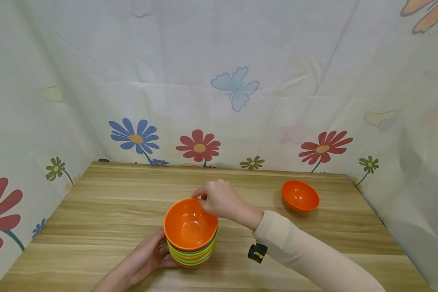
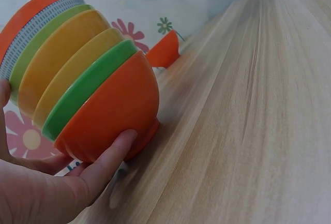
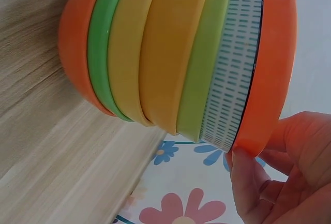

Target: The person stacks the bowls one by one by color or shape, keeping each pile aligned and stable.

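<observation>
A stack of nested bowls (image 1: pixel 192 256) stands on the table in front of me. Its top is an orange bowl (image 1: pixel 191 228); below come a white bowl with teal dashes (image 3: pixel 235 63), several green and yellow ones, and another orange bowl (image 2: pixel 121 107) at the base. My right hand (image 1: pixel 220 198) pinches the top bowl's far rim, thumb and fingers on either side. From the left, my left hand (image 1: pixel 146 257) holds the stack low down, its thumb on the lowest bowl in the left wrist view and its other fingers partly hidden behind.
A separate orange bowl (image 1: pixel 300 196) sits tilted-looking at the back right of the wooden table (image 1: pixel 106 211). A flowered cloth (image 1: pixel 175 97) hangs behind and at both sides. A black device (image 1: pixel 257 252) is strapped at my right wrist.
</observation>
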A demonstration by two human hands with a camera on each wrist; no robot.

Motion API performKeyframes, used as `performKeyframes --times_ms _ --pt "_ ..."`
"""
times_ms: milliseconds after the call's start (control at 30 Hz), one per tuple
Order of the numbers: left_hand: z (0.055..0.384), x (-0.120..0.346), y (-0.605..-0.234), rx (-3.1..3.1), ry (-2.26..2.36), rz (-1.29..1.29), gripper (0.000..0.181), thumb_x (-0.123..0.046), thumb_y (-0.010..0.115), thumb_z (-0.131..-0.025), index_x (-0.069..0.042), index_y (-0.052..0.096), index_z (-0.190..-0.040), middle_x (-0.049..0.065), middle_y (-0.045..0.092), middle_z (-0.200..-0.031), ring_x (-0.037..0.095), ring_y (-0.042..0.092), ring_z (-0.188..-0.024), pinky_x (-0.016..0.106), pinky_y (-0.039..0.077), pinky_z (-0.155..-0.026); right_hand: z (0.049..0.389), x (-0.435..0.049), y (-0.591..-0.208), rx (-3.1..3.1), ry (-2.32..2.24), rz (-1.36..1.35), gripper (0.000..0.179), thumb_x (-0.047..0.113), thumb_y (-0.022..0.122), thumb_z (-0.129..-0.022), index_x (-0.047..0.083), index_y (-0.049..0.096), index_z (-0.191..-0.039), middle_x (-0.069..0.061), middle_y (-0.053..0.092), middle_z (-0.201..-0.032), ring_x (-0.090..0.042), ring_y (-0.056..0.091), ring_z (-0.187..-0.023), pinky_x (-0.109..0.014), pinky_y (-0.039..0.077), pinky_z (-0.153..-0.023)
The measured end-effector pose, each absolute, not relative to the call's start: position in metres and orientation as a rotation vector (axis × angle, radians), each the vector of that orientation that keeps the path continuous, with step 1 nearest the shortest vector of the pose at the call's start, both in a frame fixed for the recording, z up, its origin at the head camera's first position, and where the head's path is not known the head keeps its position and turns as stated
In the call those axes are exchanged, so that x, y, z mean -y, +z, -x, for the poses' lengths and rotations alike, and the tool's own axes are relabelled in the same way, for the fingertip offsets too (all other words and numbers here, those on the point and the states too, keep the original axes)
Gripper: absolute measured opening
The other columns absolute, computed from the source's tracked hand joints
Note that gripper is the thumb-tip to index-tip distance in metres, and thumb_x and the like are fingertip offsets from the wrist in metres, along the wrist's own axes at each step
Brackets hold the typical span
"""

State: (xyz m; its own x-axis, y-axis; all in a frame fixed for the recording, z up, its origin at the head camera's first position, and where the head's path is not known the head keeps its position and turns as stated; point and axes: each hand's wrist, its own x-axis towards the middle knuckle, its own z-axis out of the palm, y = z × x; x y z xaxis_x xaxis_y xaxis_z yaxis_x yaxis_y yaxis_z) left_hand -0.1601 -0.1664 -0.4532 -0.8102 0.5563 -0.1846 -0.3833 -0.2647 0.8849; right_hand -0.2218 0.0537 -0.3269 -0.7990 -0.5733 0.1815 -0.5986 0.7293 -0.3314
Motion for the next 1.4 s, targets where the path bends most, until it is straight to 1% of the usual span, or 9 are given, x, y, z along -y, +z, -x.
performKeyframes --times_ms 200,467,700,967,1267,1400 --pt "0.1602 0.1668 -0.4535 -1.392 2.105 -0.217 0.052 -0.042 0.035 -0.099 -0.009 0.037 -0.138 0.003 0.054 -0.125 0.021 0.053 -0.112 0.055 0.044 -0.092 0.2227 -0.0541 -0.3285 2.861 0.585 -0.963 0.019 0.009 0.065 -0.081 0.015 0.074 -0.096 0.001 0.069 -0.08 -0.009 0.053 -0.063 -0.013 0.043 -0.049" --pt "0.1602 0.1672 -0.4541 -1.368 2.115 -0.234 0.044 -0.04 0.034 -0.099 -0.014 0.044 -0.134 0.0 0.055 -0.124 0.02 0.052 -0.113 0.055 0.044 -0.092 0.2225 -0.0546 -0.3289 2.878 0.579 -0.96 0.02 0.009 0.066 -0.081 0.016 0.074 -0.097 0.002 0.067 -0.079 -0.008 0.051 -0.062 -0.014 0.042 -0.048" --pt "0.1599 0.167 -0.4531 -1.378 2.11 -0.234 0.047 -0.04 0.034 -0.099 -0.012 0.042 -0.136 0.001 0.055 -0.124 0.021 0.053 -0.112 0.055 0.044 -0.092 0.2229 -0.0557 -0.3297 2.874 0.602 -0.972 0.019 0.009 0.066 -0.081 0.015 0.074 -0.098 0.001 0.068 -0.081 -0.008 0.052 -0.063 -0.013 0.043 -0.049" --pt "0.1599 0.1666 -0.4536 -1.382 2.112 -0.232 0.048 -0.041 0.034 -0.099 -0.012 0.04 -0.136 0.0 0.054 -0.126 0.021 0.052 -0.113 0.055 0.044 -0.092 0.2233 -0.0568 -0.3297 2.863 0.621 -0.995 0.018 0.008 0.066 -0.081 0.013 0.074 -0.097 0.0 0.069 -0.082 -0.009 0.054 -0.063 -0.013 0.044 -0.05" --pt "0.1591 0.1667 -0.4523 -1.41 2.096 -0.208 0.055 -0.043 0.035 -0.098 -0.008 0.033 -0.14 0.002 0.052 -0.128 0.021 0.052 -0.113 0.055 0.045 -0.091 0.2232 -0.0589 -0.3312 2.859 0.593 -1.025 0.02 0.009 0.064 -0.082 0.015 0.073 -0.099 0.001 0.066 -0.079 -0.009 0.051 -0.062 -0.015 0.041 -0.047" --pt "0.1591 0.1669 -0.4523 -1.415 2.091 -0.211 0.057 -0.043 0.035 -0.098 -0.007 0.031 -0.141 0.003 0.051 -0.13 0.021 0.051 -0.114 0.055 0.045 -0.091 0.2223 -0.0599 -0.332 2.856 0.595 -1.024 0.019 0.011 0.064 -0.083 0.014 0.073 -0.1 0.001 0.066 -0.079 -0.009 0.051 -0.064 -0.014 0.042 -0.049"
